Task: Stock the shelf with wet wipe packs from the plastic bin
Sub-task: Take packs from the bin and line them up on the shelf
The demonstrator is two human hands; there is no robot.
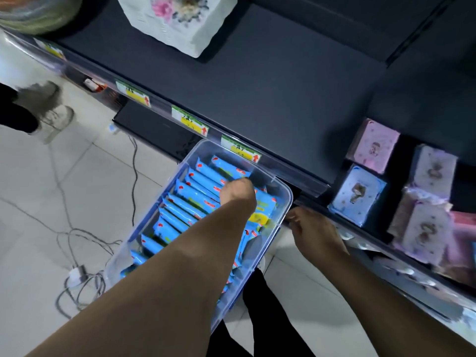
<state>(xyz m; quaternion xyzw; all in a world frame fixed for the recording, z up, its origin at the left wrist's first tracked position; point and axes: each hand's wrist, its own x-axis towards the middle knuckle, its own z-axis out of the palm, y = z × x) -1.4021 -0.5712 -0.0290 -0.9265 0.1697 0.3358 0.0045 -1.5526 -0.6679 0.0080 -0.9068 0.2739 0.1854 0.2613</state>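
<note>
A clear plastic bin (284, 202) with a blue rim sits below the shelf's front edge, filled with rows of blue wet wipe packs (195, 194) standing on edge. My left hand (238, 193) reaches down into the far end of the bin and rests on the packs; its fingers are hidden behind the back of the hand. My right hand (313, 231) is curled against the bin's right rim, next to the lower shelf edge. The dark shelf board (270, 81) above the bin is mostly bare.
A white floral tissue pack (177, 21) stands at the back left of the shelf. Pink and blue boxes (360, 194) fill the right side. Price tags (189, 119) line the shelf edge. Cables and a charger (77, 274) lie on the tiled floor. Another person's shoes (49, 112) are at the left.
</note>
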